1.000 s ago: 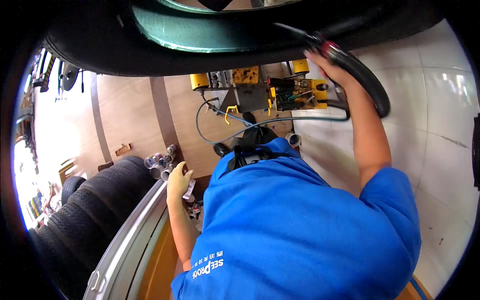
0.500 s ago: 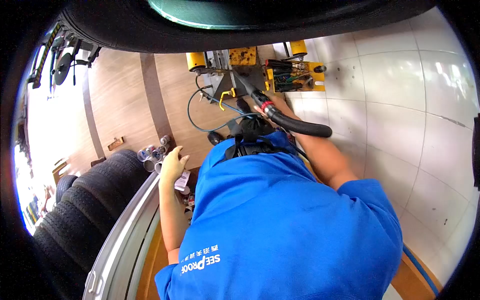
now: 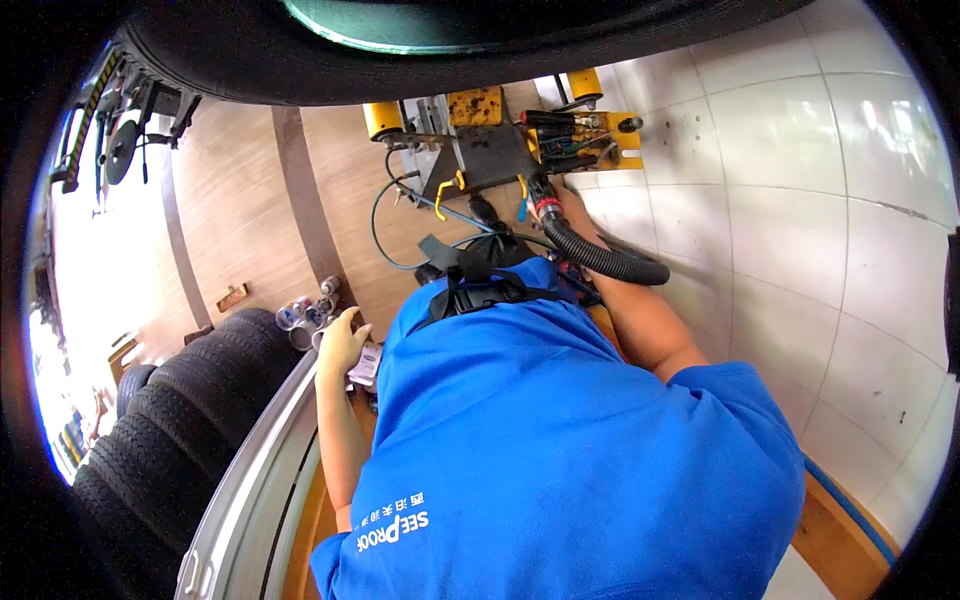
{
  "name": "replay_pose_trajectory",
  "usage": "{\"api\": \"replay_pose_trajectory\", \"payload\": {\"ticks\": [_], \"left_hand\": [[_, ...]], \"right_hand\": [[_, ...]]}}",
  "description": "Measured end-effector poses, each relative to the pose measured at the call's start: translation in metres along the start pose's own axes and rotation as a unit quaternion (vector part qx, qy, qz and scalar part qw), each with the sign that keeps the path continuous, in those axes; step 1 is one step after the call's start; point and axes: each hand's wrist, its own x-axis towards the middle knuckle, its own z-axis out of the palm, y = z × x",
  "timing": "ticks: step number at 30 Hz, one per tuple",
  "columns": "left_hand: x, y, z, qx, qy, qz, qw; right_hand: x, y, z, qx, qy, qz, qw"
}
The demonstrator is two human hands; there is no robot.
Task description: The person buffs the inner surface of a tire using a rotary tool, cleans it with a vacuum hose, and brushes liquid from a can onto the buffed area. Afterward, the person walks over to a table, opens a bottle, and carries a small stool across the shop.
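My right hand (image 3: 570, 208) is partly hidden behind a black vacuum hose (image 3: 610, 262), gripping it near the red collar at its nozzle end. The hose's dark nozzle (image 3: 539, 186) meets the lower edge of a yellow tool tray (image 3: 628, 160) holding screwdrivers and other hand tools. My left hand (image 3: 342, 345) hangs low on the left, fingers loosely bent and thumb apart, with nothing seen in it. Beside it are a white printed card or packet (image 3: 365, 363) and several cans (image 3: 300, 318).
Stacked black tyres (image 3: 190, 390) stand at the lower left, next to a white-framed panel (image 3: 245, 490). A grey metal machine base (image 3: 490, 155) with yellow rollers (image 3: 382, 120) lies ahead. A blue air line (image 3: 378, 225) loops beside it. A large dark curved rim (image 3: 400, 80) spans the top.
My right hand has swung the nozzle, which pointed up-left over the machine base, to the right and closer to the tool tray. My left hand has dropped slightly.
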Motion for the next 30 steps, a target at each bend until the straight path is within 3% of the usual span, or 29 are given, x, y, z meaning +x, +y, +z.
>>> {"api": "replay_pose_trajectory", "payload": {"ticks": [2, 4, 6, 8, 10, 11, 14, 15, 18, 19, 20, 23, 24, 25, 26, 27, 28, 29, 30], "left_hand": [[0.005, -0.003, 0.001, -0.003, 0.004, -0.001, 1.0], [0.004, -0.004, 0.001, -0.002, 0.002, -0.001, 1.0], [0.007, -0.003, -0.001, 0.02, -0.004, 0.012, 1.0], [0.009, -0.002, 0.001, 0.017, 0.004, 0.007, 1.0], [0.006, -0.003, 0.003, -0.002, 0.017, 0.007, 1.0], [0.004, 0.003, 0.0, -0.002, 0.006, 0.0, 1.0], [0.002, 0.002, 0.001, -0.009, 0.017, 0.002, 1.0], [0.002, -0.001, 0.003, -0.009, 0.01, -0.01, 1.0], [0.004, -0.001, 0.009, -0.002, 0.01, -0.004, 1.0], [0.006, -0.008, 0.013, 0.005, 0.021, 0.024, 0.999], [0.007, -0.016, 0.015, 0.013, 0.05, 0.049, 0.997], [-0.002, 0.007, -0.007, 0.059, -0.04, -0.041, 0.997], [0.0, -0.011, 0.011, 0.065, -0.001, 0.007, 0.998], [0.002, -0.005, 0.002, 0.044, 0.009, -0.004, 0.999], [0.002, -0.002, -0.006, 0.032, -0.032, -0.01, 0.999], [0.003, 0.001, -0.011, 0.038, -0.036, -0.021, 0.998], [0.001, 0.006, -0.016, 0.042, -0.04, -0.024, 0.998], [0.004, 0.003, -0.014, 0.042, -0.039, -0.032, 0.998], [0.007, 0.0, -0.01, 0.043, -0.042, -0.038, 0.997]], "right_hand": [[-0.015, -0.022, -0.004, 0.051, 0.035, -0.047, 0.997], [-0.028, -0.06, -0.02, -0.064, -0.119, -0.002, 0.991], [-0.024, -0.049, -0.002, -0.031, 0.0, -0.159, 0.987], [0.011, 0.012, 0.02, -0.046, 0.051, -0.166, 0.984], [0.008, 0.017, 0.018, -0.057, 0.095, -0.171, 0.979], [-0.01, -0.012, 0.0, -0.019, 0.034, -0.082, 0.996], [-0.027, -0.012, -0.019, -0.04, 0.012, -0.07, 0.997], [-0.04, -0.02, -0.024, -0.008, -0.013, -0.027, 1.0], [-0.054, -0.043, -0.017, 0.043, 0.024, -0.063, 0.997], [-0.043, -0.035, -0.013, 0.028, -0.014, -0.011, 0.999], [-0.028, -0.033, -0.008, 0.053, -0.021, -0.004, 0.998], [0.006, -0.057, 0.011, 0.281, -0.035, 0.014, 0.959], [0.013, -0.034, 0.011, 0.352, -0.057, 0.055, 0.933], [0.02, -0.012, 0.011, 0.421, -0.072, 0.099, 0.899], [0.028, 0.011, 0.012, 0.484, -0.081, 0.144, 0.859], [0.016, -0.006, -0.001, 0.272, -0.058, 0.076, 0.958], [0.002, -0.031, -0.016, 0.035, -0.01, 0.028, 0.999], [0.005, -0.014, -0.014, 0.058, 0.044, -0.016, 0.997], [0.006, -0.002, -0.016, 0.097, 0.06, 0.022, 0.993]]}}
